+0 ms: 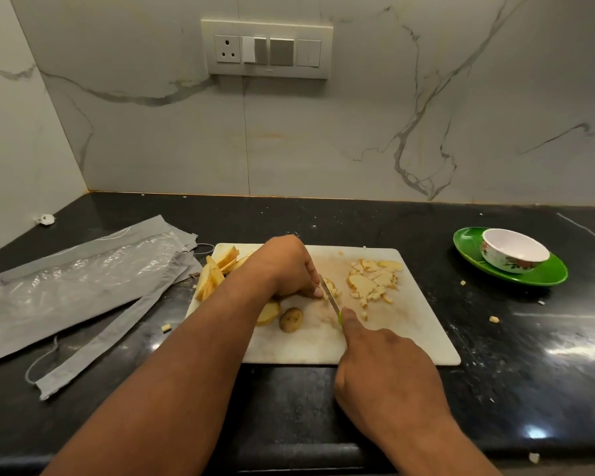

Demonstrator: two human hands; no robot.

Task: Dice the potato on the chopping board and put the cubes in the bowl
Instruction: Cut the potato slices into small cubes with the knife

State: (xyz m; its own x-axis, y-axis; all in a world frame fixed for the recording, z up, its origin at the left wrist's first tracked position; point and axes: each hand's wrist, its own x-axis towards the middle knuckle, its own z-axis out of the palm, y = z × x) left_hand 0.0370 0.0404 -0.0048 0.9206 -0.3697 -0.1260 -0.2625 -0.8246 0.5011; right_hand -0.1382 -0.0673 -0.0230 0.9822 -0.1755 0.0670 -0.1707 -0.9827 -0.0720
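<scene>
Right hand (382,369) curled round green-handled knife (331,298); blade's long axis runs from near-right to far-left. Left hand (285,266) fingers curled, pinning pale potato piece (334,289) mid chopping board (385,341). Cubes (375,281) toward board's far-right corner. White bowl (514,254) empty, desk's right edge.

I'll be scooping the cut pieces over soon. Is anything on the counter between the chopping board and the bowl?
Nothing visible blocks it. Between the chopping board and the bowl, which sits on a green plate, the counter shows only a few stray potato bits.
</scene>
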